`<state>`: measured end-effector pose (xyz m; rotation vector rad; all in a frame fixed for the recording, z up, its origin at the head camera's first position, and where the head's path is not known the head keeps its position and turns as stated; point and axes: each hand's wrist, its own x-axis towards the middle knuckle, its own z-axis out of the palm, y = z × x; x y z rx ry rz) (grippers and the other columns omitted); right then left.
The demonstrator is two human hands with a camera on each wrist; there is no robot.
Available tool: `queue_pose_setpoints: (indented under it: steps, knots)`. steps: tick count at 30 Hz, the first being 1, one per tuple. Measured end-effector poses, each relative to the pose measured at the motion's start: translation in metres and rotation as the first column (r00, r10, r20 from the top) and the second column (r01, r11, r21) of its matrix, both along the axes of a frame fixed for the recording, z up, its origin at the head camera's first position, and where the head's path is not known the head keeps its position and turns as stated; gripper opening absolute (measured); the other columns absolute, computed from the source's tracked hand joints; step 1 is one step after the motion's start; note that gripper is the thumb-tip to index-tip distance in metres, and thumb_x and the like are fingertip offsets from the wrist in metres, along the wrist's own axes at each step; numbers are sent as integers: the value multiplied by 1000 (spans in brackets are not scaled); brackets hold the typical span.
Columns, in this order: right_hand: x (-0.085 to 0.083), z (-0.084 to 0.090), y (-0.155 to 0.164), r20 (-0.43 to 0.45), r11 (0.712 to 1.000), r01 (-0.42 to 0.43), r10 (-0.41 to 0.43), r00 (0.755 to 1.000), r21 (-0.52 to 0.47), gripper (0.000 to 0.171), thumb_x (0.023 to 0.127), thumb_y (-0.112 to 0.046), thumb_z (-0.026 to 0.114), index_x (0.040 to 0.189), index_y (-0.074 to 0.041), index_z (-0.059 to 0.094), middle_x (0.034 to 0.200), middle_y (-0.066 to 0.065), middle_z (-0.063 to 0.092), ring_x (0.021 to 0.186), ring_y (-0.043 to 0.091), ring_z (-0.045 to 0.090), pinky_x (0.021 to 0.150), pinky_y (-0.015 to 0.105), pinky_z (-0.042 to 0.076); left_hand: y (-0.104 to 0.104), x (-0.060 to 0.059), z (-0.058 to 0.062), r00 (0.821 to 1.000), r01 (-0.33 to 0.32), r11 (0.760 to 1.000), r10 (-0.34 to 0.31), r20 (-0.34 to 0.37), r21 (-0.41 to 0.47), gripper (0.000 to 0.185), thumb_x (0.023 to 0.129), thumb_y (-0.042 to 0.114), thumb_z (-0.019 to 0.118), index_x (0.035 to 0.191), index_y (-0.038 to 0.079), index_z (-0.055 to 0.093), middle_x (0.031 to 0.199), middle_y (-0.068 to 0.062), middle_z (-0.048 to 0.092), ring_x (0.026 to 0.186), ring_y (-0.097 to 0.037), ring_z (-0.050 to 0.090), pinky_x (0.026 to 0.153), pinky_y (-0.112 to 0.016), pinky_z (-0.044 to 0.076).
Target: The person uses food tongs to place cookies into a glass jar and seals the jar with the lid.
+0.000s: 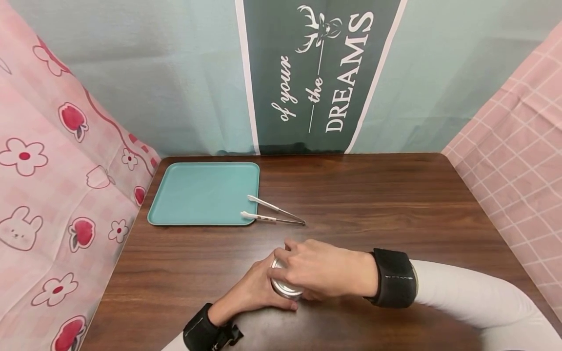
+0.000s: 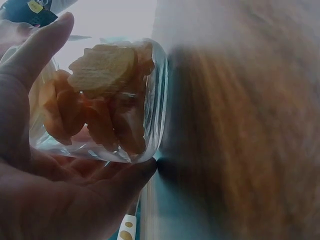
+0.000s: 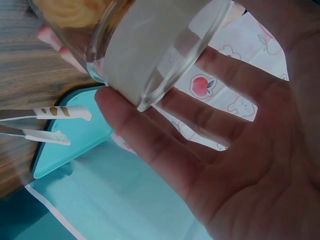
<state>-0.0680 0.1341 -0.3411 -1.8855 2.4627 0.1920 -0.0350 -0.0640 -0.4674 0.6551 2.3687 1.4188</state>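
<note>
- Gripping a clear glass jar (image 1: 286, 285) from the near-left side with the left hand (image 1: 252, 292), fingers (image 2: 30, 55) and thumb curled round the glass wall; jar standing on the brown wooden table (image 1: 395, 204) near the front edge, about midway across.
- Covering the jar's silver metal lid (image 1: 281, 287) with the right hand (image 1: 320, 268), fingers (image 3: 150, 130) spread and bent down over the lid's rim, pressed against it in the right wrist view; white band of the lid (image 3: 150, 55) and glass neck visible there against the palm.
- Showing orange-brown and pale yellow pieces of food (image 2: 100, 95) packed inside the jar in the left wrist view; kind of food not clear enough to tell.
- Wearing black wrist straps (image 1: 395, 278) on both arms, with a light grey sleeve (image 1: 474, 302) on the right arm.
- Lying behind the jar, well apart from it: metal tongs (image 1: 272, 213) with white tips, tips resting on the near right corner of a teal tray (image 1: 202, 192), joined end out on the bare table to the right.
- Sitting at the far left of the table, that teal tray, flat, nothing else on it.
- Hanging behind the table: a pale teal backdrop with a dark green banner (image 1: 320, 73) in white lettering; pink patterned cloth (image 1: 48, 195) on the left, pink checked cloth (image 1: 518, 146) on the right.
</note>
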Motion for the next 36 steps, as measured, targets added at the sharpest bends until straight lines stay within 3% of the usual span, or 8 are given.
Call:
queue_pose_setpoints:
  steps: [12,27,32,36]
  knots:
    - [0,0,0,37,1000,25,-25,999,-12,54,72,-34,95,118,-24,66,107,-2,64,92,17,56,64,25,53,0,-1,0,1000,-3,1000,3,-12,-3,101,65,34,103,148,17,46,126,4,70,105,-7,68,91,-27,57]
    - [2,-6,4,-9,998,26,-27,1000,-66,55,72,-34,95,118,-24,67,103,-3,61,89,16,55,57,24,49,-1,-4,-1,999,38,999,-37,28,-8,104,67,36,102,151,16,44,128,3,68,107,-7,67,92,-27,56]
    - [3,-8,4,-3,997,27,-27,1000,-72,61,73,-35,95,125,-26,65,110,-3,60,93,17,55,51,23,44,-5,-3,-1,998,34,999,-35,56,14,107,65,32,104,150,21,40,127,2,69,108,-8,68,93,-28,56]
    - [3,-9,4,-1,998,25,-25,1000,-66,68,76,-32,92,136,-28,61,122,-3,60,101,17,54,50,23,41,-14,-1,2,999,24,1000,-24,29,-15,117,60,34,106,154,25,37,137,3,66,116,-12,66,100,-32,53]
